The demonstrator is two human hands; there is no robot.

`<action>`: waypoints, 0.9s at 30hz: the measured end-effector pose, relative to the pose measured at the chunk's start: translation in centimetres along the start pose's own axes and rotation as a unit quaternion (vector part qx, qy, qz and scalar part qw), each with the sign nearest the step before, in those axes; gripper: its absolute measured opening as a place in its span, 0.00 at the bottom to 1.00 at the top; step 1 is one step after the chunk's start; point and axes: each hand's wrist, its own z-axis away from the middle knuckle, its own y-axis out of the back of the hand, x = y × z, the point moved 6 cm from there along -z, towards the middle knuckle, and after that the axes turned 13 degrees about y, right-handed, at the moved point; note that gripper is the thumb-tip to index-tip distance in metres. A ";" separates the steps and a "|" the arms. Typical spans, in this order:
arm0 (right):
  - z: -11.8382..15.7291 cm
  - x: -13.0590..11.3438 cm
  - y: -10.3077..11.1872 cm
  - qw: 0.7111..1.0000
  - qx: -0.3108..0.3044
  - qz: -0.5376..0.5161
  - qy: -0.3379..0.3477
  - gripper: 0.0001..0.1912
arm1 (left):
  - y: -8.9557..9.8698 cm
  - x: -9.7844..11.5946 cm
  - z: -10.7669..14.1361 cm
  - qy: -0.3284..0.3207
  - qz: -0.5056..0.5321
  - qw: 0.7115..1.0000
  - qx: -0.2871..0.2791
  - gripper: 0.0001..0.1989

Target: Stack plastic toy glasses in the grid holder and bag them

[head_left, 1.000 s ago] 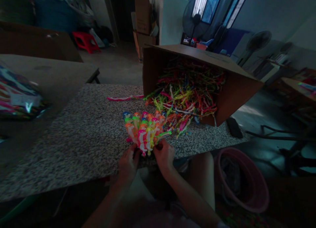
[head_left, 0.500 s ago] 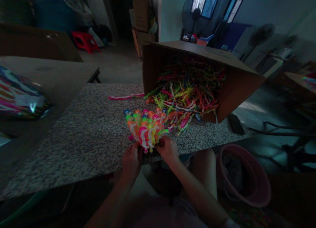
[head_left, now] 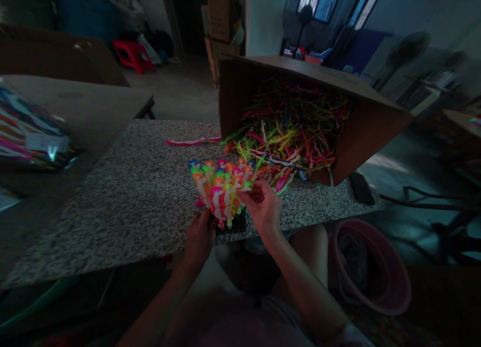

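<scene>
A pile of bright plastic figures point(head_left: 218, 189) in pink, orange, green, yellow and blue, each with white parts, sits near the front edge of the speckled tabletop point(head_left: 150, 202). A dark patch point(head_left: 237, 221), perhaps a holder, shows beneath it. My left hand point(head_left: 199, 237) is closed at the pile's lower left corner; what its fingers grip is hidden. On the right side of the pile, my right hand point(head_left: 266, 209) pinches with thumb and forefinger at a small green-and-white piece. Its other fingers are curled.
Behind the pile a cardboard box point(head_left: 376, 136) lies on its side, with tangled colourful strips point(head_left: 289, 141) spilling out. A pink strip point(head_left: 193, 142) lies to its left. A dark phone-like slab point(head_left: 361, 188) is at the right edge. A pink bucket point(head_left: 402, 282) stands below right.
My right hand has moved up from the pile's lower right corner to its right side. My left hand stays at the lower left. The view has shifted slightly.
</scene>
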 end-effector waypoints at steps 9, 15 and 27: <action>3.1 2.4 1.1 0.999 -0.019 -0.007 -0.046 0.22 | -0.2 -0.5 0.4 0.006 0.011 1.000 0.000 0.11; 3.0 0.9 0.5 0.999 -0.007 0.013 0.033 0.18 | -0.4 -0.5 0.2 0.014 0.014 1.000 -0.025 0.08; 3.5 0.5 1.3 0.997 0.037 0.046 0.057 0.14 | -0.1 0.0 0.2 0.006 0.008 1.000 -0.016 0.11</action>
